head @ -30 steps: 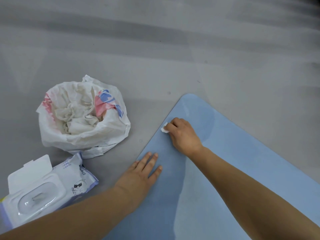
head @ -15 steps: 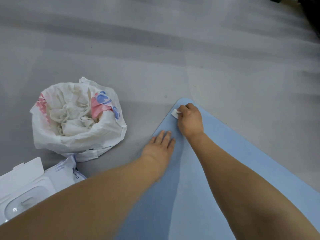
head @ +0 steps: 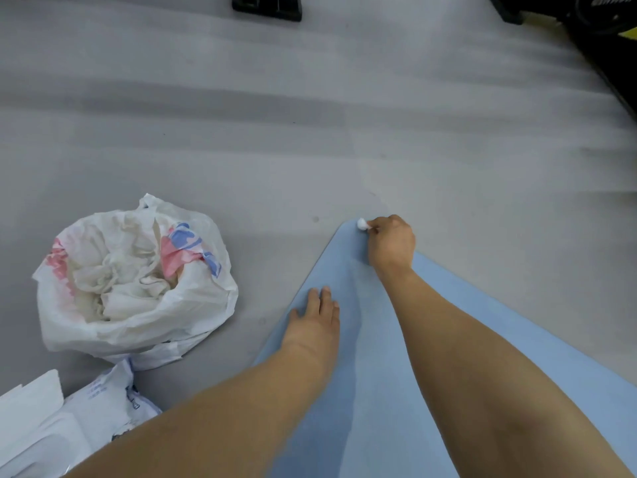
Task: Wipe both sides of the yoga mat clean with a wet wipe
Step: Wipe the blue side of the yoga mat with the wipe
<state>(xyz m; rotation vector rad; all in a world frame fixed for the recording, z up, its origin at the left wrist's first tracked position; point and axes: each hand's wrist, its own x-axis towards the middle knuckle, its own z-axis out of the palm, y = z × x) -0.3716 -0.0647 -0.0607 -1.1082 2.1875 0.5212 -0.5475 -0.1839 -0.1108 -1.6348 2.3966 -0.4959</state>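
Running lengthwise from lower right to a far corner, light blue foam yoga mat (head: 396, 374), right hand (head: 391, 244) pinching small balled white wet wipe (head: 362, 223) there, left hand (head: 315, 322) flat, fingers straight, wipe pack (head: 103, 401) print unreadable.

I see the wet-wipe pack (head: 69, 426) cut off at the near left edge. My right hand (head: 391, 244) hides most of the wipe (head: 362, 223). Dark objects (head: 267, 7) at the far edge are cropped.
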